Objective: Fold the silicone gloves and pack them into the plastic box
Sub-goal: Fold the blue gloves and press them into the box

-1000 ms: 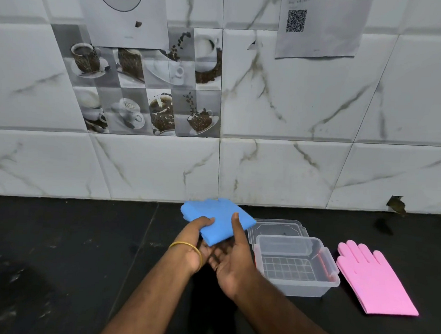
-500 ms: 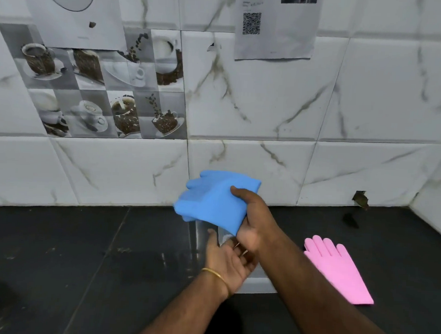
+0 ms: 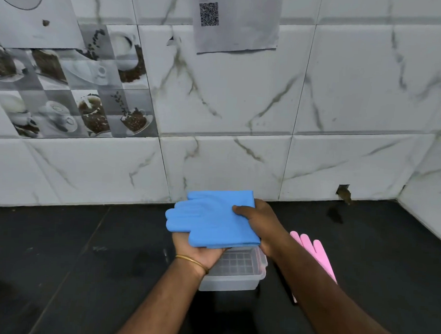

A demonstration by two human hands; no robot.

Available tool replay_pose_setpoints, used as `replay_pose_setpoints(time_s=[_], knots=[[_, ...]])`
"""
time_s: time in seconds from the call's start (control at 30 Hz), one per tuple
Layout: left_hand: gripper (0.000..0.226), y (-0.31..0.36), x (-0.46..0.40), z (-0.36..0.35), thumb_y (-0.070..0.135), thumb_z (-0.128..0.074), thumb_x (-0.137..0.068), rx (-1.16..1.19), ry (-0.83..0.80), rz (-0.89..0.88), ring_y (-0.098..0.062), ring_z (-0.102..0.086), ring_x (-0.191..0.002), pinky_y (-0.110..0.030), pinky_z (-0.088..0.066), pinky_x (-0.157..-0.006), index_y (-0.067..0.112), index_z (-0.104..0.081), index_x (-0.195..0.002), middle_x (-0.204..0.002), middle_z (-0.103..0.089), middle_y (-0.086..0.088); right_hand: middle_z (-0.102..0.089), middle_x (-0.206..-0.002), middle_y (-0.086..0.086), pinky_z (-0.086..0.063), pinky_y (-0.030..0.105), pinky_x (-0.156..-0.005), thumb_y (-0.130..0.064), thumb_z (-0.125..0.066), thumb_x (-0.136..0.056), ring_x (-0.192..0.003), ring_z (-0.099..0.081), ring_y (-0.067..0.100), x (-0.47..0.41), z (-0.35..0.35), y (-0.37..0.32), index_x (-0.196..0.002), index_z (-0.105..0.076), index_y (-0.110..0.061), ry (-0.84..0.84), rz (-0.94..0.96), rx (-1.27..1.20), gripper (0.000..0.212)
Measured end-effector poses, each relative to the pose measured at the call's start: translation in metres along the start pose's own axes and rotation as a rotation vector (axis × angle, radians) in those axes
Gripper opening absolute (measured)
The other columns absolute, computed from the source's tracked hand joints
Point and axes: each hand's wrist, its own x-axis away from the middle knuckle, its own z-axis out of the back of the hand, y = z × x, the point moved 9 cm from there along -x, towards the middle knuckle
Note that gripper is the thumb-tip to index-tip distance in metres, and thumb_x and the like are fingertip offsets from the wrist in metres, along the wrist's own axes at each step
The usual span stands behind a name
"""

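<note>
A folded blue silicone glove (image 3: 212,218) is held flat in the air above the clear plastic box (image 3: 237,271). My left hand (image 3: 198,251) supports it from below, palm up, with a gold bangle on the wrist. My right hand (image 3: 260,221) pinches the glove's right edge, thumb on top. The box stands on the black counter (image 3: 84,262), partly hidden by the glove and my hands; its gridded bottom shows. A pink silicone glove (image 3: 316,254) lies flat on the counter right of the box, mostly covered by my right forearm.
A white marble-tiled wall (image 3: 242,104) rises right behind the counter, and another wall closes the right side. A paper with a QR code (image 3: 236,21) hangs on the tiles. A small dark stain (image 3: 335,214) marks the counter at the back right.
The blue glove has come down and flattened over the box. My left hand has slid under it, palm up. The view has shifted right.
</note>
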Motion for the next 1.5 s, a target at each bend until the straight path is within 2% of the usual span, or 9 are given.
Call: replay_pose_setpoints(time_s=[0.13, 0.23, 0.33, 0.43, 0.7, 0.83, 1.0, 1.3, 1.5], knots=[[0.033, -0.009, 0.000, 0.021, 0.036, -0.046, -0.084, -0.027, 0.023, -0.005, -0.034, -0.068, -0.100, -0.051, -0.049, -0.093, 0.021, -0.064, -0.109, -0.113, -0.069, -0.008, -0.067, -0.096, -0.009, -0.052, 0.015, -0.060, -0.017, -0.073, -0.086, -0.081, -0.066, 0.003, -0.006, 0.023, 0.016, -0.096, -0.060, -0.024, 0.063, 0.051, 0.207, 0.018], [0.038, -0.019, -0.002, 0.036, 0.049, -0.049, -0.081, -0.080, 0.074, 0.050, -0.034, -0.067, -0.100, -0.050, -0.050, -0.091, 0.025, -0.068, -0.104, -0.110, -0.069, -0.004, -0.061, -0.111, -0.002, -0.054, 0.030, -0.081, -0.022, -0.073, -0.086, -0.098, -0.063, 0.014, -0.010, 0.038, 0.034, -0.118, -0.052, -0.020, 0.124, 0.020, 0.289, 0.039], [0.073, -0.015, -0.006, 0.054, 0.085, -0.043, -0.069, -0.095, 0.133, 0.045, -0.034, -0.069, -0.097, -0.049, -0.054, -0.079, 0.026, -0.074, -0.099, -0.106, -0.073, -0.005, -0.062, -0.111, -0.002, -0.054, 0.031, -0.079, -0.018, -0.071, -0.087, -0.097, -0.063, 0.014, -0.014, 0.049, 0.047, -0.115, -0.051, -0.023, 0.134, -0.012, 0.265, 0.035], [0.089, -0.007, -0.007, 0.069, 0.094, -0.046, -0.056, -0.143, 0.190, 0.026, -0.032, -0.067, -0.103, -0.047, -0.050, -0.088, 0.024, -0.072, -0.104, -0.111, -0.069, -0.005, -0.062, -0.113, 0.000, -0.057, 0.036, -0.085, -0.012, -0.068, -0.088, -0.099, -0.064, 0.016, -0.019, 0.053, 0.060, -0.116, -0.051, -0.021, 0.112, -0.073, 0.275, 0.034], [0.090, -0.008, -0.016, 0.090, 0.089, -0.053, -0.059, -0.208, 0.231, 0.084, -0.035, -0.062, -0.114, -0.053, -0.044, -0.099, 0.023, -0.071, -0.116, -0.123, -0.067, -0.009, -0.061, -0.120, 0.008, -0.053, 0.035, -0.087, -0.008, -0.062, -0.083, -0.099, -0.059, 0.018, -0.023, 0.043, 0.072, -0.125, -0.056, -0.011, 0.107, 0.020, 0.622, 0.043], [0.085, -0.014, -0.019, 0.096, 0.088, -0.053, -0.059, -0.196, 0.240, 0.116, -0.035, -0.066, -0.108, -0.052, -0.048, -0.094, 0.021, -0.075, -0.107, -0.118, -0.070, -0.010, -0.042, -0.135, 0.008, -0.042, 0.033, -0.096, -0.019, -0.058, -0.086, -0.116, -0.048, 0.023, -0.019, 0.035, 0.080, -0.138, -0.045, -0.014, 0.108, 0.078, 0.871, 0.054], [0.082, -0.018, -0.021, 0.105, 0.088, -0.052, -0.061, -0.181, 0.280, 0.130, -0.034, -0.070, -0.099, -0.048, -0.054, -0.084, 0.020, -0.078, -0.099, -0.108, -0.073, -0.010, -0.048, -0.139, 0.001, -0.042, 0.035, -0.101, -0.025, -0.057, -0.085, -0.126, -0.045, 0.025, -0.011, 0.014, 0.070, -0.139, -0.050, -0.020, 0.092, 0.267, 1.165, 0.054], [0.070, -0.018, -0.025, 0.114, 0.074, -0.039, -0.078, -0.226, 0.408, 0.172, -0.037, -0.067, -0.099, -0.047, -0.054, -0.078, 0.017, -0.072, -0.102, -0.101, -0.074, -0.016, -0.049, -0.141, -0.005, -0.043, 0.032, -0.103, -0.025, -0.050, -0.092, -0.130, -0.045, 0.022, -0.020, -0.006, 0.093, -0.134, -0.058, -0.029, -0.061, 0.242, 1.344, 0.043], [0.050, -0.018, -0.024, 0.114, 0.056, -0.040, -0.075, -0.299, 0.518, 0.225, -0.037, -0.066, -0.091, -0.047, -0.055, -0.075, 0.017, -0.070, -0.084, -0.089, -0.074, -0.015, -0.050, -0.134, -0.001, -0.048, 0.033, -0.092, -0.022, -0.049, -0.089, -0.121, -0.049, 0.024, -0.026, -0.010, 0.108, -0.127, -0.060, -0.024, -0.058, 0.239, 1.406, 0.039]])
